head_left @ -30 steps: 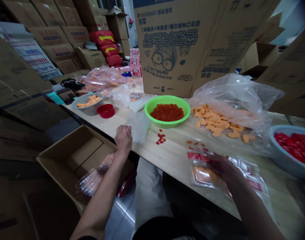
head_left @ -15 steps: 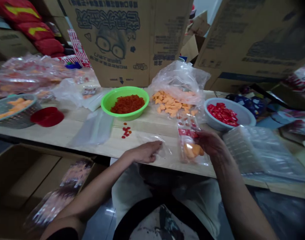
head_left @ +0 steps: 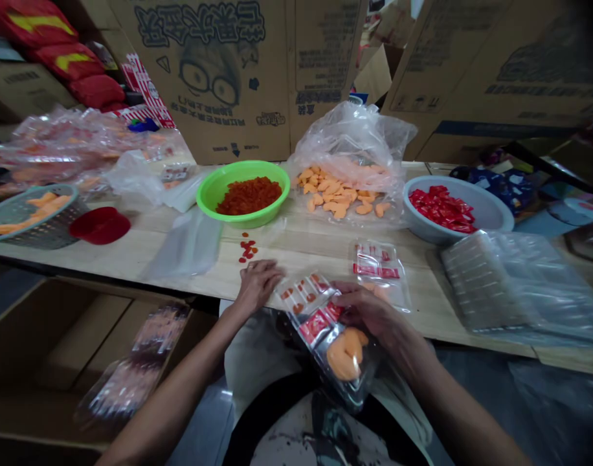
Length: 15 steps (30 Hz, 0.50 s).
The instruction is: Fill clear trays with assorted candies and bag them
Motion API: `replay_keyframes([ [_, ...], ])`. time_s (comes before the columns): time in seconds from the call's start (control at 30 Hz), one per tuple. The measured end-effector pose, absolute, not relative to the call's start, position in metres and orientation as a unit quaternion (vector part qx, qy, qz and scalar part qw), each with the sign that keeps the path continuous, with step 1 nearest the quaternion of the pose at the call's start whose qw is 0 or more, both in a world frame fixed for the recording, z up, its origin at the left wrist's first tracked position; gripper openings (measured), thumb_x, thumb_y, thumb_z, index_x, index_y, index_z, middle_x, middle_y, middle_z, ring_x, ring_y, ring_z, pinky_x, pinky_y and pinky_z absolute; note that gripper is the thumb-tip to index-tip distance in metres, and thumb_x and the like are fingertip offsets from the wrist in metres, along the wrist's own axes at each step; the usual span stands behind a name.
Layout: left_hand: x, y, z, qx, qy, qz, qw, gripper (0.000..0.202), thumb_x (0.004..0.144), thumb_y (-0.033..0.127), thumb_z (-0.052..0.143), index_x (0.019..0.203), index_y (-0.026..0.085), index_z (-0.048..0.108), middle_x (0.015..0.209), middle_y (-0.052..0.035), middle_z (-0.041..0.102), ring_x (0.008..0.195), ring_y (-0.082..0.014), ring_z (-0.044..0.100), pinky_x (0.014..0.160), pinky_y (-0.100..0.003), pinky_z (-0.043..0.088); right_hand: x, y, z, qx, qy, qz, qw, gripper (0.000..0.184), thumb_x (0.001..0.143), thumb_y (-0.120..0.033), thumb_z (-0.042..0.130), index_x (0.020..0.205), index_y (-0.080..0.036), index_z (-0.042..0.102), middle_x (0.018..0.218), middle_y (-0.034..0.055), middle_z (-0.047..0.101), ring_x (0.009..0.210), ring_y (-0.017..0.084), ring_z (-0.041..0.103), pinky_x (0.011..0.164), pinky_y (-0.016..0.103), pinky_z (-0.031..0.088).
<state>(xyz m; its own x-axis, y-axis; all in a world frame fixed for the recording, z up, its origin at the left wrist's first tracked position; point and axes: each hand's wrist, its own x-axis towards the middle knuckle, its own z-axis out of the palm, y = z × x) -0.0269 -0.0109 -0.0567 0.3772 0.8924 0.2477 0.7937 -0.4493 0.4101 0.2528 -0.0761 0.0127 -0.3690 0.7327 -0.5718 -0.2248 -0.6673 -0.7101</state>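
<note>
My right hand (head_left: pixel 367 307) is closed on the right edge of a clear plastic tray (head_left: pixel 303 307), tilted over the table's front edge. In its compartments are small orange-red pieces, red packets (head_left: pixel 320 321) and orange pieces (head_left: pixel 346 355). Just left of the tray's top end, my left hand (head_left: pixel 259 282) has its fingers bent together and blurred; what they hold, if anything, I cannot make out. Another filled tray (head_left: pixel 380 272) lies flat beyond my right hand. Several small red and orange pieces (head_left: pixel 248 248) lie loose above my left hand.
A green bowl (head_left: pixel 206 202) of orange-red pieces, an open bag (head_left: pixel 355 139) of orange pieces and a grey bowl (head_left: pixel 503 226) of red packets line the back. Stacked empty trays (head_left: pixel 500 278) stand right, flat clear bags (head_left: pixel 187 249) left. An open carton (head_left: pixel 48 336) sits below left.
A filled tray is now in my right hand, over the table edge, while one lies on the table where that hand was. My left hand has moved left. The clear bag under it no longer shows there.
</note>
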Motion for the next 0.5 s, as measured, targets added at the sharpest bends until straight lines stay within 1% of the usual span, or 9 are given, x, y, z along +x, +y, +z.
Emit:
replay_keyframes([
  [0.03,-0.027,-0.01,-0.054,0.821,0.522,0.206,0.106,0.023,0.095,0.028,0.051,0.103,0.026,0.073,0.115,-0.007,0.069,0.105,-0.0248,0.061,0.091,-0.042,0.049,0.246,-0.079,0.013,-0.455,-0.279,0.796,0.286,0.033,0.061,-0.022,0.071,0.094,-0.019,0.071,0.07,-0.0025,0.064,0.056,0.009,0.054,0.054,0.019,0.043],
  [0.1,-0.024,-0.008,-0.049,0.83,0.519,0.179,0.099,0.031,0.096,0.023,0.048,0.117,0.028,0.069,0.108,-0.0058,0.07,0.098,-0.0226,0.062,0.085,-0.037,0.051,0.234,-0.083,0.014,-0.436,-0.295,0.812,0.252,0.033,0.062,-0.022,0.07,0.094,-0.019,0.071,0.072,-0.0016,0.066,0.057,0.009,0.054,0.055,0.019,0.043],
  [0.17,-0.022,-0.009,-0.048,0.837,0.51,0.176,0.088,0.038,0.095,0.021,0.048,0.131,0.028,0.061,0.109,-0.0058,0.07,0.099,-0.022,0.063,0.083,-0.034,0.053,0.225,-0.081,0.011,-0.423,-0.303,0.822,0.231,0.032,0.061,-0.022,0.069,0.093,-0.018,0.071,0.076,-0.0002,0.068,0.059,0.01,0.055,0.057,0.02,0.044],
  [0.23,-0.024,-0.01,-0.049,0.838,0.497,0.214,0.075,0.04,0.094,0.024,0.05,0.134,0.024,0.056,0.11,-0.007,0.07,0.1,-0.0217,0.065,0.083,-0.032,0.054,0.22,-0.078,0.007,-0.426,-0.301,0.82,0.236,0.029,0.062,-0.022,0.069,0.091,-0.018,0.071,0.078,0.0005,0.069,0.061,0.011,0.057,0.059,0.021,0.044],
  [0.3,-0.031,-0.012,-0.049,0.846,0.451,0.275,0.072,0.034,0.096,0.028,0.051,0.127,0.019,0.059,0.11,-0.0096,0.07,0.101,-0.0213,0.066,0.083,-0.032,0.056,0.221,-0.074,0.002,-0.449,-0.292,0.805,0.256,0.027,0.062,-0.021,0.068,0.089,-0.018,0.07,0.075,-0.0003,0.068,0.061,0.01,0.056,0.057,0.02,0.044],
  [0.37,-0.038,-0.014,-0.047,0.86,0.39,0.323,0.068,0.025,0.098,0.028,0.047,0.113,0.017,0.064,0.115,-0.0126,0.069,0.106,-0.0209,0.067,0.086,-0.032,0.057,0.224,-0.072,0.0,-0.463,-0.29,0.795,0.264,0.029,0.062,-0.02,0.067,0.091,-0.018,0.071,0.071,-0.002,0.066,0.058,0.009,0.053,0.055,0.018,0.042],
  [0.4,-0.041,-0.014,-0.044,0.867,0.361,0.336,0.063,0.025,0.099,0.028,0.045,0.107,0.016,0.066,0.12,-0.014,0.068,0.111,-0.0209,0.066,0.088,-0.032,0.057,0.225,-0.073,0.0,-0.462,-0.294,0.795,0.263,0.032,0.062,-0.02,0.067,0.094,-0.018,0.071,0.07,-0.0023,0.065,0.057,0.009,0.052,0.055,0.019,0.041],
  [0.47,-0.045,-0.014,-0.036,0.876,0.327,0.351,0.044,0.028,0.101,0.027,0.042,0.102,0.016,0.068,0.13,-0.0151,0.064,0.118,-0.0212,0.063,0.092,-0.034,0.058,0.228,-0.075,0.005,-0.452,-0.308,0.798,0.255,0.036,0.063,-0.022,0.067,0.099,-0.019,0.071,0.071,-0.002,0.065,0.056,0.009,0.051,0.054,0.019,0.04],
  [0.5,-0.045,-0.014,-0.032,0.877,0.322,0.356,0.033,0.029,0.101,0.026,0.042,0.104,0.017,0.068,0.132,-0.0146,0.063,0.12,-0.0209,0.062,0.095,-0.035,0.058,0.228,-0.076,0.008,-0.449,-0.314,0.798,0.25,0.036,0.063,-0.023,0.067,0.099,-0.019,0.07,0.071,-0.0017,0.064,0.055,0.009,0.05,0.053,0.02,0.04],
])
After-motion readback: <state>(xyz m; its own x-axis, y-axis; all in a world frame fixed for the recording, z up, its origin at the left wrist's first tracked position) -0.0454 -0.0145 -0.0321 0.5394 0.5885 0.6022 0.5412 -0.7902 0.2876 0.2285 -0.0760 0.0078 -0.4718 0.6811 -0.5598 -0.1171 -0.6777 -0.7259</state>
